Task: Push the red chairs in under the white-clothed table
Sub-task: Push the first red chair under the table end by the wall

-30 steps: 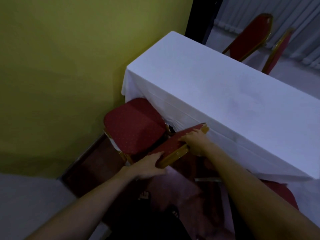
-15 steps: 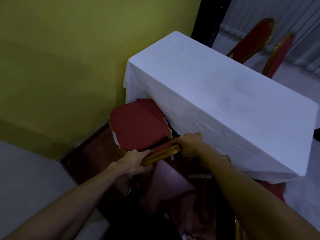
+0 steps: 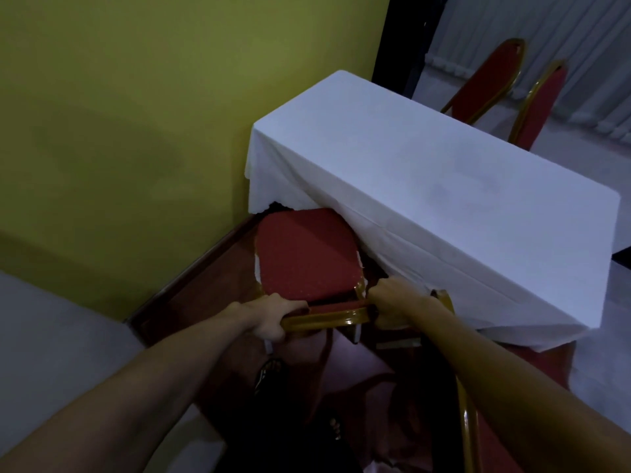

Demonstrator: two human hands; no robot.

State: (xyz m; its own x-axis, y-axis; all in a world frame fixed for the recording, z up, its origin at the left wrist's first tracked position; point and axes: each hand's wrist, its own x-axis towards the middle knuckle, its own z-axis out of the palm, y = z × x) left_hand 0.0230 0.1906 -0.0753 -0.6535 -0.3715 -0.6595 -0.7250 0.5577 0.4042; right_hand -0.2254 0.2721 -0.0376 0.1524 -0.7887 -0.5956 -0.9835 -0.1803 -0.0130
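Red chair (image 3: 307, 257) slid further under table (image 3: 426, 172), backrest gripped by left hand (image 3: 273, 315), right hand (image 3: 392, 302)

Table (image 3: 426, 172): centre-right, left end near the wall (image 3: 153, 97).
Near chair (image 3: 307, 257): before the table's left end, seat front under the cloth edge, wall to its left.
Left hand (image 3: 273, 315): on left end of the chair's back rail.
Right hand (image 3: 392, 302): on its right end, touching the cloth.
Two far chairs (image 3: 491, 80): behind the table, side by side.
Another chair frame (image 3: 469, 421): bottom right, beside right forearm.
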